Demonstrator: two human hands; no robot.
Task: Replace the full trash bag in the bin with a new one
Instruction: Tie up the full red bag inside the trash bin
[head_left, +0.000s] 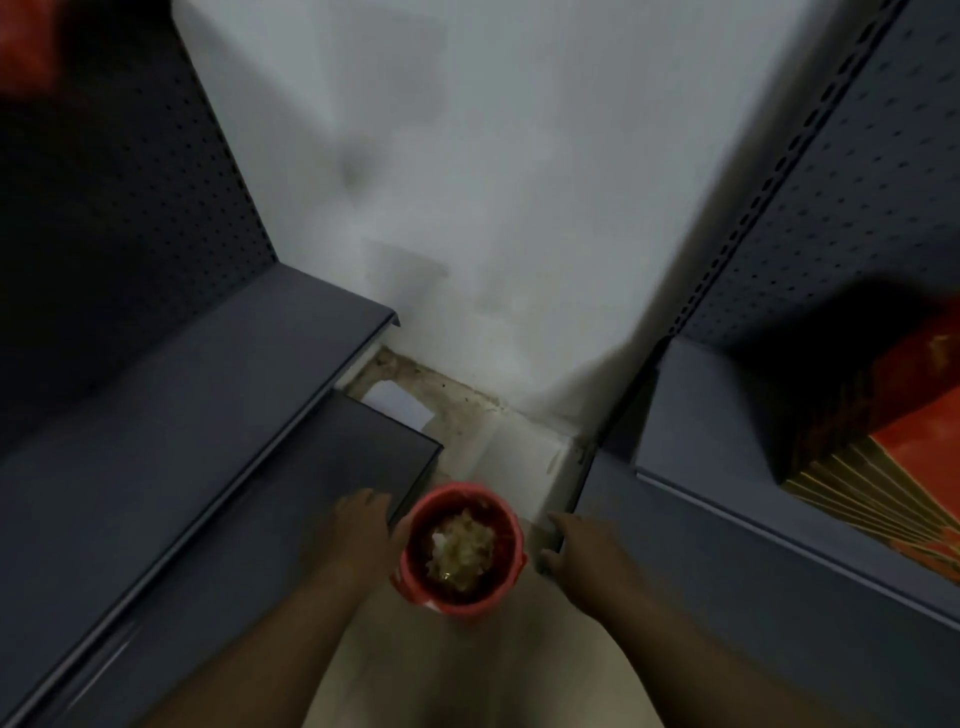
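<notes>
- Low at bottom centre, I see the red bin (464, 552), full of pale trash (462, 543).
- Left hand (358, 535) and right hand (582, 545) flank it, fingers loose, holding nothing.

Dark grey shelving (218, 426) with a perforated back panel runs along the left; a matching unit (779, 525) stands on the right, carrying a red and gold stack (893, 483); a white wall (493, 182) closes the gap between them; a white sheet of paper (397, 402) lies on the grimy floor (457, 410) at the wall's foot.
</notes>
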